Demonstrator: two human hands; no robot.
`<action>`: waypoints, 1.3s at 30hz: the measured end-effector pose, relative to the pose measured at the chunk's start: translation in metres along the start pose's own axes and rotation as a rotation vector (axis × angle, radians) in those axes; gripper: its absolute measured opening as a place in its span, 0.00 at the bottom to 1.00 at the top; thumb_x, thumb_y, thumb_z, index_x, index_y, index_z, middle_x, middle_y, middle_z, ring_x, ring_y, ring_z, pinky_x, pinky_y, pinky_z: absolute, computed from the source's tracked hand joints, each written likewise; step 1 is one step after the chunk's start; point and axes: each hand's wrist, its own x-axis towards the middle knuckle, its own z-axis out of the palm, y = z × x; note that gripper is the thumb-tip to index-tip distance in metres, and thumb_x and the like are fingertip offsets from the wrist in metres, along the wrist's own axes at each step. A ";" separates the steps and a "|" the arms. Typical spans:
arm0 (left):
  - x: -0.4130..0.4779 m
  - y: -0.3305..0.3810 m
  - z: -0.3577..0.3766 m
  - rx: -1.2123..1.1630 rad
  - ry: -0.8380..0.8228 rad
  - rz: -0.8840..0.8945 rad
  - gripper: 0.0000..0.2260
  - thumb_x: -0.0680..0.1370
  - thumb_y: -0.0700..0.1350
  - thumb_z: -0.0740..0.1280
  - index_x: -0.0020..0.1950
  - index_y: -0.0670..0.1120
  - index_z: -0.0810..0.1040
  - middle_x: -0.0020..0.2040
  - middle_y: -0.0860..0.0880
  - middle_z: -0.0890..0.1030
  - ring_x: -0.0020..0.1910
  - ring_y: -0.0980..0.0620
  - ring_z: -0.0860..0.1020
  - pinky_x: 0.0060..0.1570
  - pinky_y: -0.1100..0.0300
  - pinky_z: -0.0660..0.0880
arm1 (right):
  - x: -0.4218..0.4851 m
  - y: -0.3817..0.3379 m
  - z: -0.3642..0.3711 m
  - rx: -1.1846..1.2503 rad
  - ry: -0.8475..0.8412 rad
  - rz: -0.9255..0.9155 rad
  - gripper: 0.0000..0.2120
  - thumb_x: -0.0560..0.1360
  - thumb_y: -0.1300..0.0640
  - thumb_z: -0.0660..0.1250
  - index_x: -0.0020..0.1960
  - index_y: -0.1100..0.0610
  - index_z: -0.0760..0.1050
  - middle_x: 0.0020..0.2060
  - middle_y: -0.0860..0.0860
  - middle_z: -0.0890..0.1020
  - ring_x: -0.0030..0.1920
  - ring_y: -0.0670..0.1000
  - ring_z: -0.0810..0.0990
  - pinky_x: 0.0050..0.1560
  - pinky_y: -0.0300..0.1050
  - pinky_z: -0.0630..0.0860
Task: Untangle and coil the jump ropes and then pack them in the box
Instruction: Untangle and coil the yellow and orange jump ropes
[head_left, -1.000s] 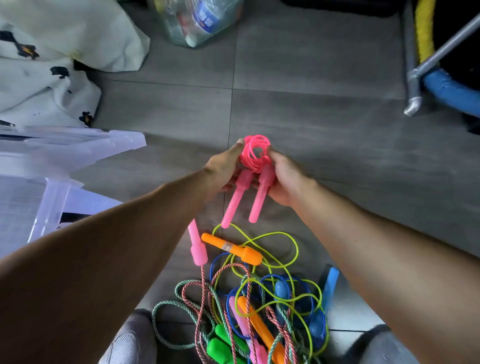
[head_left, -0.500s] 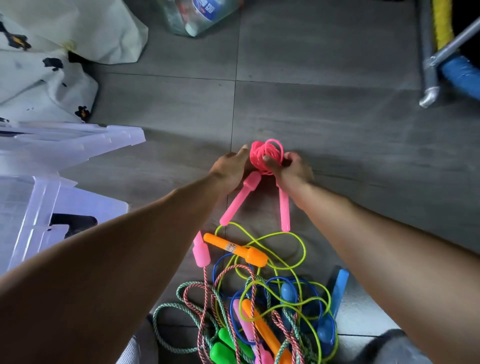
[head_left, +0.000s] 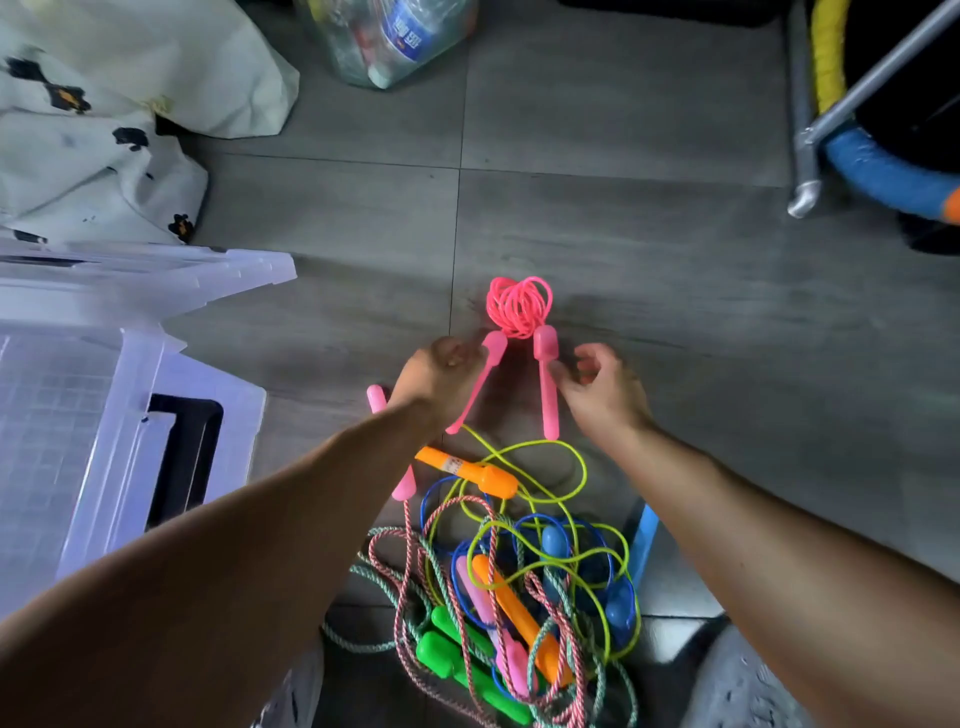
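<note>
Coiled pink plastic jump rope (head_left: 519, 306) lies on the grey tiled floor (head_left: 649, 249) just beyond your fingertips, its two handles pointing back at you. Your left hand (head_left: 441, 376) and right hand (head_left: 602, 389) flank the handles, fingers loosely curled, gripping nothing. The clear plastic box (head_left: 130, 415) sits leftward, nearer your left hand.

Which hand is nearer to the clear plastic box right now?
Left. The left hand is right of the box, beside the coiled pink rope; the right hand is farther right, on the rope's other side.
</note>
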 end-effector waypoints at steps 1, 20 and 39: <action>-0.013 -0.002 0.002 -0.019 -0.011 0.020 0.18 0.75 0.58 0.63 0.41 0.42 0.76 0.38 0.40 0.80 0.38 0.42 0.75 0.39 0.51 0.74 | -0.012 0.003 -0.005 -0.005 -0.005 -0.012 0.20 0.73 0.42 0.72 0.59 0.54 0.79 0.53 0.52 0.84 0.53 0.54 0.83 0.54 0.49 0.78; -0.162 -0.066 0.053 0.274 -0.030 0.006 0.07 0.76 0.54 0.71 0.51 0.53 0.80 0.48 0.47 0.79 0.51 0.42 0.78 0.47 0.54 0.72 | -0.200 0.091 -0.049 -0.050 -0.245 -0.013 0.08 0.76 0.49 0.68 0.51 0.52 0.81 0.43 0.44 0.82 0.44 0.45 0.81 0.44 0.40 0.73; -0.093 -0.093 0.017 0.410 0.065 -0.198 0.22 0.74 0.61 0.70 0.64 0.53 0.75 0.62 0.42 0.68 0.66 0.38 0.69 0.62 0.44 0.72 | -0.100 0.031 0.052 -0.381 -0.390 -0.145 0.26 0.71 0.36 0.72 0.63 0.48 0.76 0.56 0.52 0.83 0.58 0.58 0.81 0.52 0.47 0.76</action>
